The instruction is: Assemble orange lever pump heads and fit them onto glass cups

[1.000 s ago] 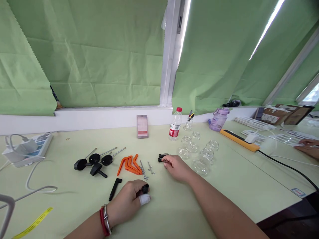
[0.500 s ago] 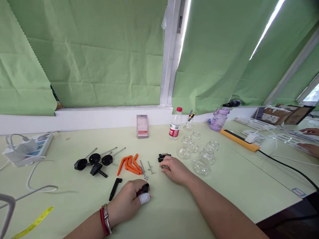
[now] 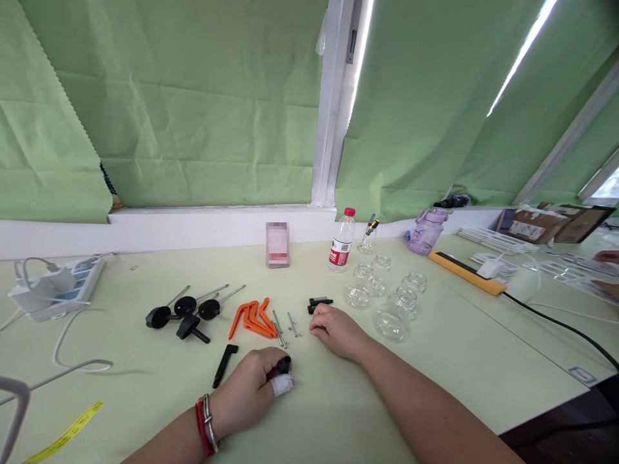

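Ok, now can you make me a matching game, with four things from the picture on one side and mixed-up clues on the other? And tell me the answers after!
Things:
1. left hand
2. clear plastic bottle
3. bent orange pieces
4. yellow power strip

Clues:
A. lying beside the metal screws
B. has a black cable coming out
C. holding a small black part
D. has a red cap

Right pairs: 1-C, 2-D, 3-A, 4-B
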### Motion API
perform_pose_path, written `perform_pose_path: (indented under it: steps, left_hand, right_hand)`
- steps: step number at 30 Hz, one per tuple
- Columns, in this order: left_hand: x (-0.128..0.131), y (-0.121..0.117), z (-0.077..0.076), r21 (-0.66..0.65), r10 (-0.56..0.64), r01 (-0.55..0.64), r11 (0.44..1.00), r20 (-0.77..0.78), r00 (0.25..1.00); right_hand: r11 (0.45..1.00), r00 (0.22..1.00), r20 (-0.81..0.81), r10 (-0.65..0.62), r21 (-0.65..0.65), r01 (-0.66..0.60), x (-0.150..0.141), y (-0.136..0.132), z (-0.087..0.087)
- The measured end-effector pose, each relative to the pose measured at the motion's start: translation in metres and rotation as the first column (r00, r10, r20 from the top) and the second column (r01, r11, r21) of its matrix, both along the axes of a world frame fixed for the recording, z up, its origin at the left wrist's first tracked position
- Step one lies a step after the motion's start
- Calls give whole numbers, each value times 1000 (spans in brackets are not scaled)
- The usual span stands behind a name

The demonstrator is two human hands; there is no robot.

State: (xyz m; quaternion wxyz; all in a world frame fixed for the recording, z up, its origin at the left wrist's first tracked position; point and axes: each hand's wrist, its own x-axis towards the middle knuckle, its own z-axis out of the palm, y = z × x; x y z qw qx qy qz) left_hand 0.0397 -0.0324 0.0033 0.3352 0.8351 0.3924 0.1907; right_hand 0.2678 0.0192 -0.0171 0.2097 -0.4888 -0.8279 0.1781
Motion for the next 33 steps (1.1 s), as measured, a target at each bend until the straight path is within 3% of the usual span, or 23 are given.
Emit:
perform_pose_path:
  steps: [13, 22, 28, 33]
  left_hand:
    - [-1, 1, -3, -1, -3, 3, 1000, 7, 1000]
    - [-1, 1, -3, -1, 4, -4, 1000, -8, 1000]
    - [-2, 2, -7, 2, 10, -10, 1000, 4, 1000]
    - [-2, 3, -10, -4, 6, -6, 1000, -4, 1000]
  right_hand:
    - [995, 1000, 11, 13, 96, -14, -7, -7, 6]
    - [962, 957, -195, 217, 210, -175, -23, -29, 17]
    - [948, 895, -328, 302, 199, -247, -31, -40, 24]
    - [937, 876, -333, 348, 163, -310, -34, -45, 25]
